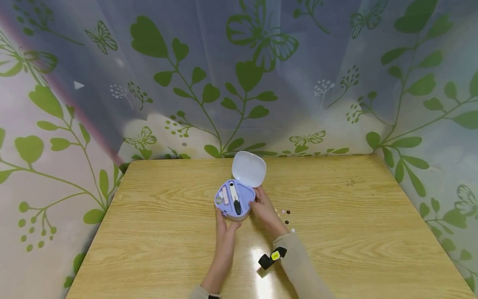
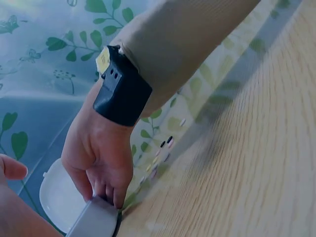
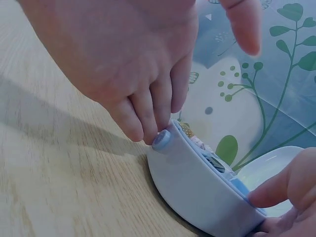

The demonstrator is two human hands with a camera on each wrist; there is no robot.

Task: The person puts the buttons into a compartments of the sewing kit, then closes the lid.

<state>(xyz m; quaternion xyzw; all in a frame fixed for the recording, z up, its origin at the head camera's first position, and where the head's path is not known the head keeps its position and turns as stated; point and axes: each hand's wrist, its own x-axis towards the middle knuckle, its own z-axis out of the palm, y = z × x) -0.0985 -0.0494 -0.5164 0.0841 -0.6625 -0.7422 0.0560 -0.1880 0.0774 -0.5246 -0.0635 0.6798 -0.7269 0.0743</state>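
A small sewing box (image 1: 244, 195) with a purple inner tray stands on the table, its white lid (image 1: 249, 168) swung back. In the tray lie a pair of thread snips (image 1: 235, 197) with a black end and a small pinkish-white piece (image 1: 225, 196). My right hand (image 1: 264, 209) grips the box's right side, thumb on the rim and fingers low against the wall. My left hand (image 1: 225, 234) is at the near left side; in the right wrist view its extended fingers (image 3: 143, 111) touch the box beside the round latch (image 3: 161, 140), thumb held apart.
Several small black, white and pale buttons (image 1: 286, 222) lie scattered on the wooden table (image 1: 354, 232) right of the box, beside the right forearm. A leaf-patterned curtain (image 1: 209, 83) hangs behind the table's far edge. A black wrist camera (image 1: 274, 256) sits on the right wrist.
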